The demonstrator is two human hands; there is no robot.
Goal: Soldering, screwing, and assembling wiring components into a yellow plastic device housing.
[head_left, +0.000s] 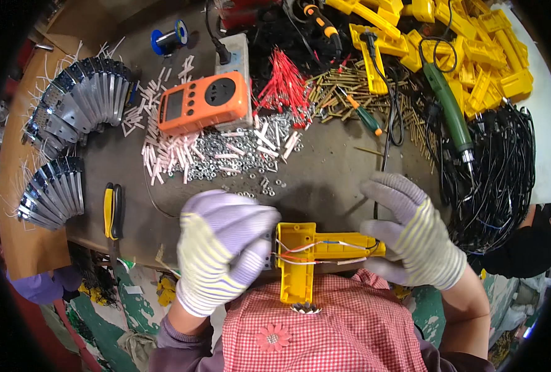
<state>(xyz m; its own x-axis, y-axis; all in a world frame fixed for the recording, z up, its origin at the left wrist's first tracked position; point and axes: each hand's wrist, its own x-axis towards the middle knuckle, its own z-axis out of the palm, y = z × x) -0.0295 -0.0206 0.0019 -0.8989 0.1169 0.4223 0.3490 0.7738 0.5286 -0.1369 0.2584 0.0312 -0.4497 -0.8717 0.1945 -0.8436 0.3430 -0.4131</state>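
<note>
At the near edge of the grey workbench, around 6 o'clock in the view, a T-shaped yellow plastic housing with thin red, white and blue wires laid in its open side is held between two gloved hands, just above a red-and-white checked apron. Left hand, in a pale lilac-and-yellow striped knit glove, sits at the housing's 9 o'clock end, fingers curled together over that end; what lies under them is hidden. Right hand, same kind of glove, is at the 3 o'clock end: thumb and lower fingers closed on the tip of the housing's long arm, index finger raised clear and pointing toward 10 o'clock. Beyond the hands, at 12 o'clock, a scatter of small silver nuts and white plastic sleeves lies on the bench, with an orange plug-in meter with a socket face resting at its far edge. A bundle of red-sleeved wire pieces lies just to the meter's 3 o'clock side, brass pins next to that. At 1 to 2 o'clock, a heap of yellow plastic housings, a green-handled electric tool, and a mass of black cables. At 9 to 10 o'clock, two fanned stacks of grey metal plates; yellow-handled pliers lie near the bench edge at 8 o'clock.
</note>
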